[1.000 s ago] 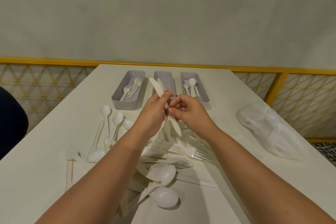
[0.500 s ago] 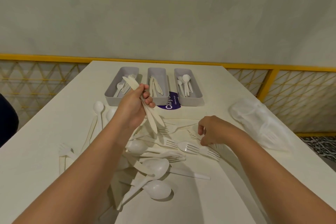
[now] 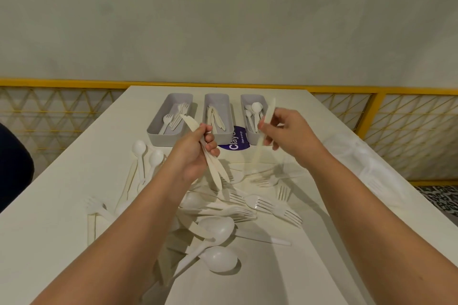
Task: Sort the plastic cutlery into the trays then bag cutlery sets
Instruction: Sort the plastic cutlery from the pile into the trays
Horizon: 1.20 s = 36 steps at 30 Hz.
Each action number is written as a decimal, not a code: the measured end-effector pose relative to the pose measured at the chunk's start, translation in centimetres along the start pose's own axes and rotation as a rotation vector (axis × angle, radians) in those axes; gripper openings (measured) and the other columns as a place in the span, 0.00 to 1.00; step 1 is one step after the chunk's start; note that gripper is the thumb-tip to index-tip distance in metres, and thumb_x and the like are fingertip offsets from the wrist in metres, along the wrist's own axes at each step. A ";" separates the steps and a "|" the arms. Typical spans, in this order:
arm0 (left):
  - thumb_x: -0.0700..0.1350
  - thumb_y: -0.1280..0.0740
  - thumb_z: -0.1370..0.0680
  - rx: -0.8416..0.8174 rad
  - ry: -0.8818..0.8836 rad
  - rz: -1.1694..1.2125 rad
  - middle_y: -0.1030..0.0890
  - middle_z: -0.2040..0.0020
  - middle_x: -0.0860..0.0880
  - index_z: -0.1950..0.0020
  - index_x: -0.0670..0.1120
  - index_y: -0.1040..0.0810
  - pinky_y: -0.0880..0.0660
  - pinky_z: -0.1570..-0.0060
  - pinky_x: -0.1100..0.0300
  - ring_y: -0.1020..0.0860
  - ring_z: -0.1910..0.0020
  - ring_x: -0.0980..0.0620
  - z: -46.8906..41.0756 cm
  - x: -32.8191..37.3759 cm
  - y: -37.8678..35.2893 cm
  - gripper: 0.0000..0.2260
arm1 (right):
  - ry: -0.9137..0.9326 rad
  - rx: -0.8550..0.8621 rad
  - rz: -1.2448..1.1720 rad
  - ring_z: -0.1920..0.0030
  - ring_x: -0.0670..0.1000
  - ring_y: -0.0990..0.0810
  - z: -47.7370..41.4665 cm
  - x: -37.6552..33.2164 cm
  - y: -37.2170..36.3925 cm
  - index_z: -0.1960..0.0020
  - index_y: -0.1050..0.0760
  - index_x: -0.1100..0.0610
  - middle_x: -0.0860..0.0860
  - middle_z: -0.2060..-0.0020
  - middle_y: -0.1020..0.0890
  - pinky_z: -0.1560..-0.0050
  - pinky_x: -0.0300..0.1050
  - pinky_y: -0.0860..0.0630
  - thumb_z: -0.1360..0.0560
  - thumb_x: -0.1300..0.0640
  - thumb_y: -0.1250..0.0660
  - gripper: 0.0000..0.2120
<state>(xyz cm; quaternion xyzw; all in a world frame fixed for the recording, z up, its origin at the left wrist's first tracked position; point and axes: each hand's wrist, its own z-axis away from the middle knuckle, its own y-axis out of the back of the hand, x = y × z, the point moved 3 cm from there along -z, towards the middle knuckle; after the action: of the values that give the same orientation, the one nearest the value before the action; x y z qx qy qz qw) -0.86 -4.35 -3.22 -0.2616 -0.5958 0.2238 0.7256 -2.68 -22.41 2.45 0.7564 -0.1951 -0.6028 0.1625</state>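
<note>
My left hand (image 3: 195, 153) is closed around a bundle of cream plastic knives (image 3: 215, 171), held above the pile. My right hand (image 3: 285, 131) pinches a single cream knife (image 3: 269, 112), lifted in front of the right tray. Three grey trays stand at the far end: the left tray (image 3: 158, 131) holds forks, the middle tray (image 3: 218, 99) holds knives, the right tray (image 3: 244, 101) holds spoons. A loose pile of white forks (image 3: 272, 208), spoons (image 3: 218, 259) and knives covers the table in front of me.
A heap of clear plastic bags (image 3: 366, 168) lies at the right of the white table (image 3: 62, 205). A purple round sticker (image 3: 235, 142) sits before the trays. A yellow lattice railing (image 3: 396, 131) runs behind and to the right. A dark object (image 3: 12, 166) stands at the left edge.
My right hand went down to the pile, took a knife and has risen with it toward the trays. My left hand stays raised with its knife bundle.
</note>
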 end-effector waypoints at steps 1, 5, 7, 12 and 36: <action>0.45 0.46 0.17 0.002 0.018 -0.006 0.32 0.77 0.51 0.60 0.43 0.30 0.36 0.79 0.67 0.36 0.81 0.57 -0.1 -0.2 0.0 0.14 | 0.021 0.056 -0.074 0.69 0.49 0.21 -0.1 -0.4 0.0 0.50 0.24 0.64 0.54 0.65 0.23 0.70 0.39 0.25 0.24 0.62 0.35 0.06; 0.47 0.44 0.18 0.040 0.093 -0.042 0.33 0.77 0.51 0.62 0.43 0.31 0.38 0.81 0.68 0.37 0.82 0.58 -0.7 -0.9 0.0 0.14 | 0.077 0.119 -0.345 0.62 0.55 0.17 0.2 -0.8 -1.2 0.56 0.26 0.57 0.55 0.63 0.20 0.58 0.45 0.18 0.25 0.65 0.35 0.05; 0.51 0.40 0.20 0.052 0.121 -0.059 0.35 0.76 0.51 0.63 0.44 0.32 0.38 0.81 0.68 0.38 0.81 0.58 -0.9 -1.1 -0.3 0.16 | 0.096 0.100 -0.428 0.59 0.54 0.16 0.5 -0.8 -2.2 0.57 0.26 0.59 0.57 0.61 0.20 0.55 0.45 0.18 0.25 0.66 0.35 0.05; 0.53 0.38 0.21 -0.016 0.095 -0.046 0.34 0.69 0.48 0.58 0.43 0.31 0.38 0.81 0.68 0.37 0.80 0.57 -1.2 -0.9 -0.8 0.14 | 0.105 -0.001 -0.502 0.61 0.48 0.15 1.1 0.0 -4.8 0.58 0.25 0.60 0.55 0.62 0.20 0.55 0.39 0.19 0.26 0.68 0.34 0.05; 0.46 0.41 0.19 0.162 0.123 0.076 0.29 0.76 0.48 0.65 0.43 0.32 0.23 0.66 0.58 0.26 0.75 0.53 -1.1 2.1 3.5 0.15 | 0.094 -0.377 0.746 0.54 0.51 0.28 -3.6 6.2 -7.5 0.47 0.27 0.59 0.55 0.49 0.25 0.55 0.40 0.30 0.23 0.62 0.37 0.05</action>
<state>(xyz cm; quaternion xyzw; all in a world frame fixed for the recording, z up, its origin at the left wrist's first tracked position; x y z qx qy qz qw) 0.61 -0.53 -4.09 -0.2377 -0.5199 0.2822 0.7704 2.82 -18.90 -5.64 0.6176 -0.3344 -0.4926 0.5138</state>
